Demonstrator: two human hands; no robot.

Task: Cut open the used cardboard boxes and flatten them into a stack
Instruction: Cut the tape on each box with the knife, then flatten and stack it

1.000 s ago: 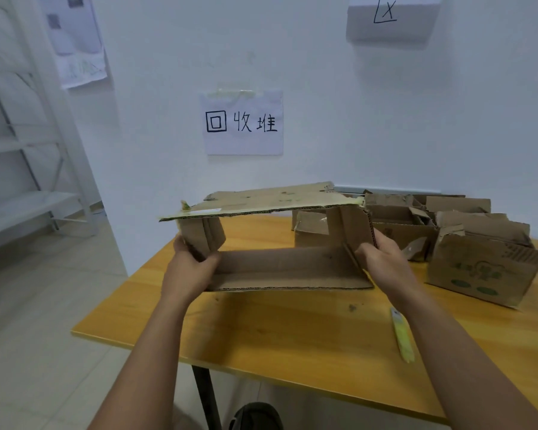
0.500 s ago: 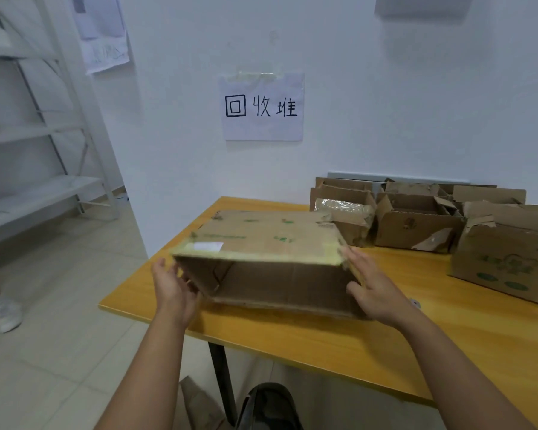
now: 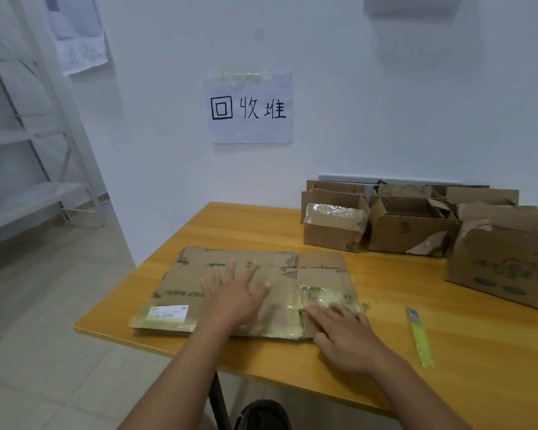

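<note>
Now flattened cardboard box point(image 3: 246, 274) (taped, labelled), both hands pressing it, fingers point(image 3: 230, 268) spread wide

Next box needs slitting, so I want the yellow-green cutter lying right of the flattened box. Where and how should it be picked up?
Take the cutter around its middle with the right hand, which is nearest, coming from above. It lies flat on the table, long and thin, running toward the near edge, so the fingers should likely pinch across its narrow width.
</note>
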